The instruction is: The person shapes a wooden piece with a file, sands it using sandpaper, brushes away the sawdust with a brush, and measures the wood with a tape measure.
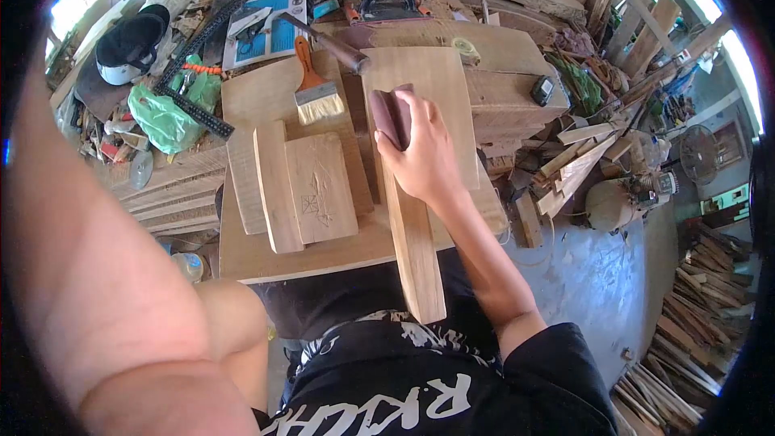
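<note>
My right hand (420, 145) is closed round a folded piece of brown sandpaper (390, 117), the thumb on its left side and the fingers over its right. The sandpaper rests on the upper part of a long wooden bar (416, 250), whose near end sticks out over my lap. Under the bar's far end lies a flat pale board (444, 73). My left forearm fills the left side of the head view, very near the camera; its hand is out of sight. Left of the bar lie a carved wooden block (323, 190) and a narrow wooden strip (277, 186).
A wide paintbrush (317, 97) with an orange handle lies beyond the block, near a hammer (331, 44). A green plastic bag (171, 117) and a black metal square (194, 113) are at the left. A tape measure (542, 90) sits on stacked timber at the right.
</note>
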Demonstrator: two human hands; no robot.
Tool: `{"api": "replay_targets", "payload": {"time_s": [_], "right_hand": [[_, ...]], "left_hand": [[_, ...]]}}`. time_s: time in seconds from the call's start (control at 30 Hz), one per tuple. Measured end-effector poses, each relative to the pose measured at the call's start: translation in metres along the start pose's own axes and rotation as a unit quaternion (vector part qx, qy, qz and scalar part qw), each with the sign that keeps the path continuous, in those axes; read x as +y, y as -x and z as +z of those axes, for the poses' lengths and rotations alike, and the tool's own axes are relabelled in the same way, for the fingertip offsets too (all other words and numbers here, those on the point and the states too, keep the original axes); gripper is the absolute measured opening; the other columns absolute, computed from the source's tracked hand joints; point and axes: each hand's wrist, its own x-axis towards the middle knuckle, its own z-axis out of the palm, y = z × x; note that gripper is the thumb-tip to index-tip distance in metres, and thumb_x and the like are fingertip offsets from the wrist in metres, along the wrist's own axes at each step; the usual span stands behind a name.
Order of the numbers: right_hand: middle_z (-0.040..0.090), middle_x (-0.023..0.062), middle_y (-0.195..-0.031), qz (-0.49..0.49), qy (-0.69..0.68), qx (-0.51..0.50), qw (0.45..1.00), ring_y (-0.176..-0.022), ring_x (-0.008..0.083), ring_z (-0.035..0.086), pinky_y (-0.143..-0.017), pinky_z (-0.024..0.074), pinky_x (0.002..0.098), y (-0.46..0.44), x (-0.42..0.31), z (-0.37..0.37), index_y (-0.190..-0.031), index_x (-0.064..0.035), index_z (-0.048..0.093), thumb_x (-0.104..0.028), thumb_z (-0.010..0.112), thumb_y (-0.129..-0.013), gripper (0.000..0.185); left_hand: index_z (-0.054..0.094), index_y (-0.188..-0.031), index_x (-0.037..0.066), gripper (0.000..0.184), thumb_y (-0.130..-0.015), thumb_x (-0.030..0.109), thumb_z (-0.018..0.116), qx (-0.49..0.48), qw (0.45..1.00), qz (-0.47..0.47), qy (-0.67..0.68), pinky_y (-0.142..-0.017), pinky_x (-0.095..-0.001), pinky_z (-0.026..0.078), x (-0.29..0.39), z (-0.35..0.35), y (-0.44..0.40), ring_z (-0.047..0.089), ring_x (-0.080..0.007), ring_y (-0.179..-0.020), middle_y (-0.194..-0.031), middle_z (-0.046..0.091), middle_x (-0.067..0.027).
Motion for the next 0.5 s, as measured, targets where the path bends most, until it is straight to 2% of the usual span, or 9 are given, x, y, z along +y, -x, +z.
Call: {"api": "replay_targets", "payload": {"time_s": [0.17, 0.23, 0.3, 0.33, 0.37, 0.43, 0.47, 0.5], "right_hand": [[0.058, 0.0239, -0.120, -0.030, 0.016, 0.042, 0.999, -0.107, 0.0435, 0.062, -0.090, 0.0521, 0.0510, 0.000, -0.004, 0.000, -0.141, -0.0059, 0.043, -0.021, 0.075, -0.086, 0.065], [0.060, 0.0223, -0.119, -0.048, 0.016, 0.061, 0.997, -0.107, 0.0427, 0.062, -0.090, 0.0522, 0.0505, 0.000, -0.004, 0.000, -0.140, -0.0054, 0.043, -0.019, 0.076, -0.085, 0.065], [0.061, 0.0208, -0.117, -0.062, 0.017, 0.077, 0.995, -0.107, 0.0421, 0.062, -0.090, 0.0522, 0.0500, 0.000, -0.004, 0.000, -0.139, -0.0048, 0.044, -0.018, 0.076, -0.085, 0.064], [0.061, 0.0200, -0.116, -0.052, 0.024, 0.072, 0.996, -0.107, 0.0417, 0.061, -0.090, 0.0521, 0.0497, 0.000, -0.006, -0.001, -0.138, -0.0047, 0.045, -0.019, 0.076, -0.085, 0.063], [0.062, 0.0193, -0.116, -0.043, 0.031, 0.067, 0.996, -0.107, 0.0414, 0.061, -0.090, 0.0520, 0.0494, 0.002, -0.010, -0.004, -0.137, -0.0046, 0.046, -0.019, 0.075, -0.086, 0.061], [0.062, 0.0179, -0.116, -0.043, 0.040, 0.069, 0.996, -0.106, 0.0406, 0.061, -0.090, 0.0516, 0.0490, 0.002, -0.010, -0.004, -0.136, -0.0043, 0.047, -0.021, 0.074, -0.087, 0.058], [0.062, 0.0173, -0.116, -0.052, 0.042, 0.076, 0.995, -0.106, 0.0403, 0.061, -0.089, 0.0513, 0.0489, 0.002, -0.006, -0.002, -0.136, -0.0040, 0.047, -0.022, 0.073, -0.088, 0.057], [0.062, 0.0167, -0.116, -0.061, 0.043, 0.084, 0.994, -0.106, 0.0400, 0.061, -0.089, 0.0511, 0.0489, 0.001, -0.004, 0.000, -0.135, -0.0038, 0.048, -0.023, 0.072, -0.088, 0.056]], "left_hand": [[0.040, -0.152, -0.001, 0.079, -0.097, 0.056, 0.046, 0.015, 0.999, -0.034, -0.020, -0.117, -0.0528, 0.034, -0.007, 0.013, 0.007, 0.046, -0.0384, -0.141, -0.152, 0.046, -0.0270], [0.040, -0.151, -0.001, 0.078, -0.098, 0.055, 0.045, 0.031, 0.995, -0.084, -0.052, -0.117, -0.0527, 0.034, -0.016, 0.024, 0.025, 0.046, -0.0382, -0.141, -0.151, 0.047, -0.0268], [0.041, -0.151, -0.002, 0.077, -0.099, 0.055, 0.044, 0.041, 0.975, -0.196, -0.100, -0.117, -0.0526, 0.034, -0.040, 0.043, 0.059, 0.046, -0.0380, -0.141, -0.151, 0.047, -0.0267], [0.051, -0.143, -0.003, 0.057, -0.102, 0.037, 0.047, 0.052, 0.961, -0.250, -0.109, -0.114, -0.0463, 0.038, -0.051, 0.054, 0.077, 0.051, -0.0316, -0.136, -0.146, 0.054, -0.0207], [0.054, -0.139, -0.005, 0.046, -0.102, 0.022, 0.053, -0.010, 0.928, -0.324, -0.182, -0.114, -0.0423, 0.038, -0.050, 0.063, 0.082, 0.051, -0.0288, -0.137, -0.145, 0.055, -0.0201], [0.049, -0.143, -0.002, 0.062, -0.097, 0.036, 0.064, -0.036, 0.926, -0.354, -0.127, -0.111, -0.0506, 0.039, -0.083, 0.078, 0.122, 0.049, -0.0338, -0.137, -0.144, 0.054, -0.0211], [0.045, -0.146, -0.003, 0.064, -0.098, 0.036, 0.062, -0.092, 0.915, -0.351, -0.178, -0.113, -0.0530, 0.036, -0.096, 0.084, 0.136, 0.048, -0.0410, -0.136, -0.143, 0.053, -0.0241], [0.045, -0.146, -0.005, 0.063, -0.100, 0.034, 0.062, -0.124, 0.902, -0.348, -0.225, -0.113, -0.0486, 0.037, -0.097, 0.091, 0.141, 0.049, -0.0390, -0.137, -0.143, 0.053, -0.0256]]}}
